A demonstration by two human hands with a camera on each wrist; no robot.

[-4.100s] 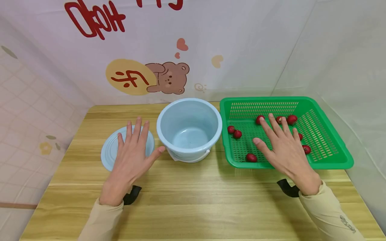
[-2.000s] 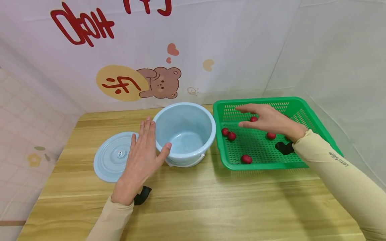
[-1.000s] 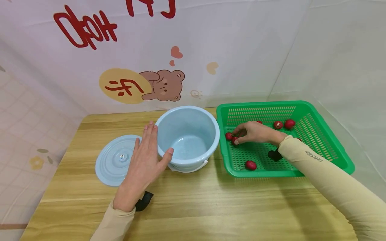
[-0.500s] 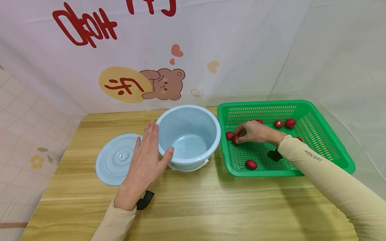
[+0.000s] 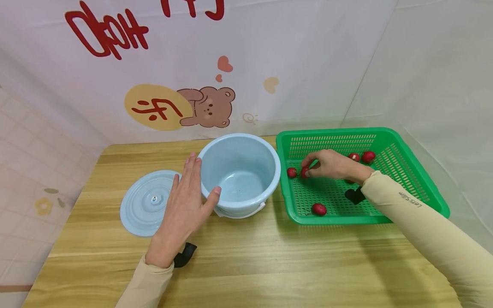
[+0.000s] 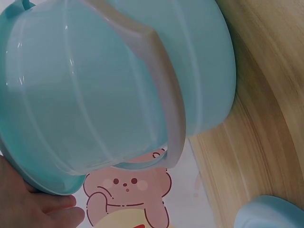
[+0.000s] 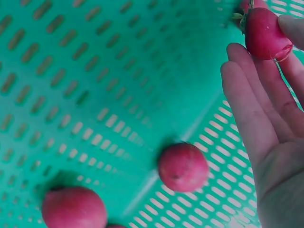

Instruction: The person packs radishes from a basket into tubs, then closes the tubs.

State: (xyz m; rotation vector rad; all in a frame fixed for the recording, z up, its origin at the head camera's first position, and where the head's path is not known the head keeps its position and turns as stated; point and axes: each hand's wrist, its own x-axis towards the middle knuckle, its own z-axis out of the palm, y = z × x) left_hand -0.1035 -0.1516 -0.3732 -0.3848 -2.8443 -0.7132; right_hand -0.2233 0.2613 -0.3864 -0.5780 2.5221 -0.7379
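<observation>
Round radish [image 7: 267, 34] shifted, slotted plastic basket [image 5: 346, 220]

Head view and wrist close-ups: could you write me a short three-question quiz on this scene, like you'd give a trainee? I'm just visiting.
1. Name it: what is the right hand pinching in the green basket?

2. True or false: the blue lid lies on the table, off the bucket.

3. Pick one. Nearest to the fingertips of the left hand is:
A. the green basket
B. the bucket

Key:
1. A red radish.
2. True.
3. B.
</observation>
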